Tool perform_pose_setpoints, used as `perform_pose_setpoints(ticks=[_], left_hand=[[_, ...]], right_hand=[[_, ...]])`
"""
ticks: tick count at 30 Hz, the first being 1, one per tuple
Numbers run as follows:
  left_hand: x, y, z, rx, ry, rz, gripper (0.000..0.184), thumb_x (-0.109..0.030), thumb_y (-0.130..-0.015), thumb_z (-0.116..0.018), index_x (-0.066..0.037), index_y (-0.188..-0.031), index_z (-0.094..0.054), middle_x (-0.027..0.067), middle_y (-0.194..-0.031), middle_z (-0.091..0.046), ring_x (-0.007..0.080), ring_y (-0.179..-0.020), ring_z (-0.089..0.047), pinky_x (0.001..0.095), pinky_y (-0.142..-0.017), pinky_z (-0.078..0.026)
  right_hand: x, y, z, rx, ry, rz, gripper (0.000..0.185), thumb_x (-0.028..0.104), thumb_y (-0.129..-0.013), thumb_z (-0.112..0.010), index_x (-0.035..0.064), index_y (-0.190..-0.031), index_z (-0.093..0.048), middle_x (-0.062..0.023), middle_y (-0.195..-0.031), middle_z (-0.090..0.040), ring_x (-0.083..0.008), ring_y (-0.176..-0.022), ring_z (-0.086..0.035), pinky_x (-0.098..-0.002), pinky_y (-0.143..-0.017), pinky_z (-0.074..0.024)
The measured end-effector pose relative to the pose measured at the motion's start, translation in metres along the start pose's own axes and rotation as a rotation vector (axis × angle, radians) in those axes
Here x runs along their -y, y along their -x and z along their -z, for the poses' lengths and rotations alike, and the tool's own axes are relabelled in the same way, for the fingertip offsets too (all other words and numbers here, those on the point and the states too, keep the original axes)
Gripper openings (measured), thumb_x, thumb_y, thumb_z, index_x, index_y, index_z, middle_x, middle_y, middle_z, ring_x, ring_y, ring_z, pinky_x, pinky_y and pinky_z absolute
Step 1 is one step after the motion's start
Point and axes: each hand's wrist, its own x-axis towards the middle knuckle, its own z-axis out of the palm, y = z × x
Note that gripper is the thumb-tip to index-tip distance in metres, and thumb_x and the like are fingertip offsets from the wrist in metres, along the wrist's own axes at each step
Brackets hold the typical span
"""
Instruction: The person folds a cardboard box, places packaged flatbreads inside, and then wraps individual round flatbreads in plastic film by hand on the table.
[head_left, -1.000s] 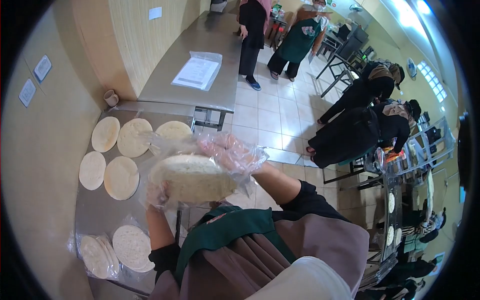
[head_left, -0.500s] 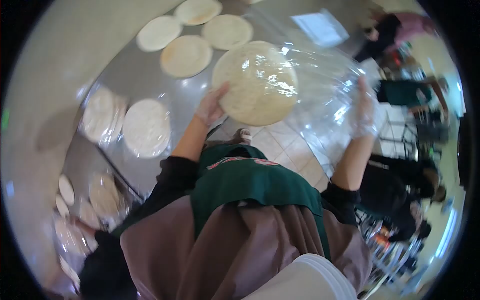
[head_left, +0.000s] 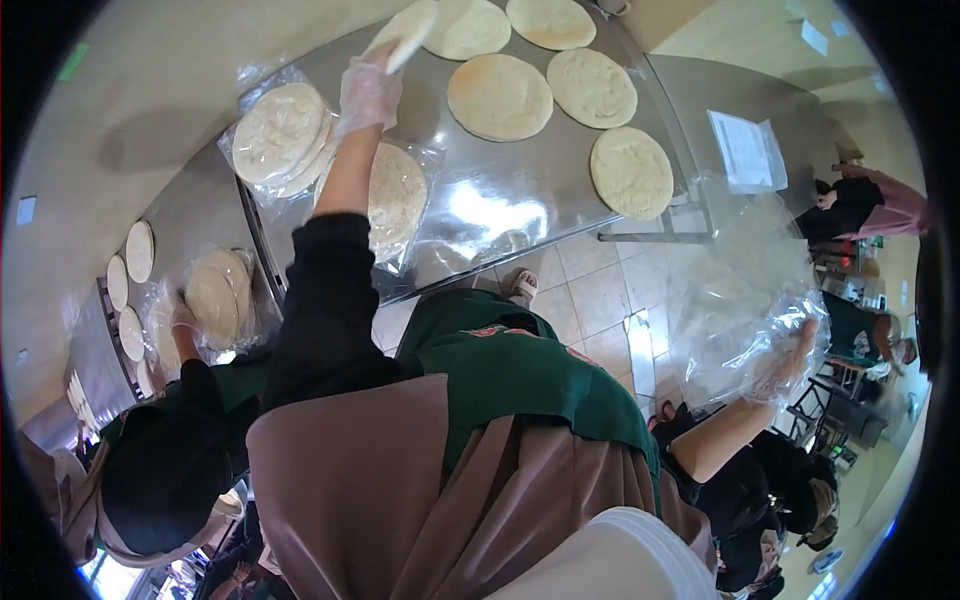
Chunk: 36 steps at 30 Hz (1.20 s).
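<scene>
My left hand (head_left: 370, 92), in a clear plastic glove, reaches over the metal table and grips a pale round flatbread (head_left: 406, 36), held tilted. On my right, my gloved right hand (head_left: 790, 362) holds a large clear plastic bag (head_left: 735, 290) that hangs out past the table's edge. Below my left forearm lies a bagged flatbread (head_left: 397, 200), partly hidden by the arm. Beside it sits a bagged stack of flatbreads (head_left: 282, 135). Several loose flatbreads (head_left: 500, 97) lie on the table, one flatbread (head_left: 631, 173) near its right corner.
The metal table (head_left: 560, 205) has its front edge close to me. A white sheet in plastic (head_left: 748, 152) lies on a surface at the right. To my left, a co-worker's hand (head_left: 185, 318) is at more bagged flatbreads (head_left: 218, 295). Other people stand at the right.
My left hand has moved far up and left from beside a flatbread near the bag, and now holds a flatbread there. My right hand has gone lower and outward with the bag. The view has turned.
</scene>
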Motion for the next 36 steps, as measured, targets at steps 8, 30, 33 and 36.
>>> perform_pose_setpoints(ticks=[8,30,33,36], left_hand=[[0.085,0.013,-0.082,0.503,-0.799,0.199,0.052,-0.030,-0.090,-0.037,-0.032,-0.140,-0.024,0.0073,-0.150,-0.014,0.0323,-0.136,-0.018,0.0596,-0.102,-0.022],[0.185,-0.029,-0.120,-0.079,-0.052,0.703,0.057,-0.022,-0.077,-0.061,-0.006,-0.127,-0.039,0.0153,-0.124,-0.047,0.0261,-0.112,-0.049,0.0318,-0.099,-0.036],[0.117,-0.026,-0.076,-0.241,0.161,0.728,0.059,-0.009,-0.076,-0.061,-0.008,-0.129,-0.035,0.0137,-0.124,-0.046,0.0246,-0.106,-0.052,0.0311,-0.096,-0.038],[0.135,-0.027,-0.084,-0.326,0.328,0.771,0.066,0.000,-0.073,-0.065,-0.012,-0.129,-0.033,0.0140,-0.124,-0.046,0.0245,-0.104,-0.053,0.0334,-0.092,-0.042]], right_hand=[[0.001,0.016,-0.026,0.041,0.060,-0.031,0.057,0.045,-0.091,-0.046,0.0026,-0.128,-0.042,-0.0147,-0.125,-0.051,-0.0301,-0.111,-0.051,-0.0412,-0.094,-0.0357],[-0.001,0.043,-0.077,0.031,0.109,-0.004,0.053,0.043,-0.091,-0.045,0.0030,-0.125,-0.044,-0.0160,-0.122,-0.051,-0.0323,-0.109,-0.052,-0.0434,-0.091,-0.0372],[0.003,0.050,-0.089,0.040,0.111,-0.008,0.053,0.043,-0.091,-0.045,0.0022,-0.125,-0.044,-0.0151,-0.120,-0.053,-0.0324,-0.108,-0.053,-0.0435,-0.090,-0.0382],[0.001,0.050,-0.090,0.026,0.129,0.008,0.053,0.043,-0.091,-0.045,0.0009,-0.124,-0.045,-0.0149,-0.119,-0.054,-0.0323,-0.107,-0.054,-0.0432,-0.089,-0.0393]])
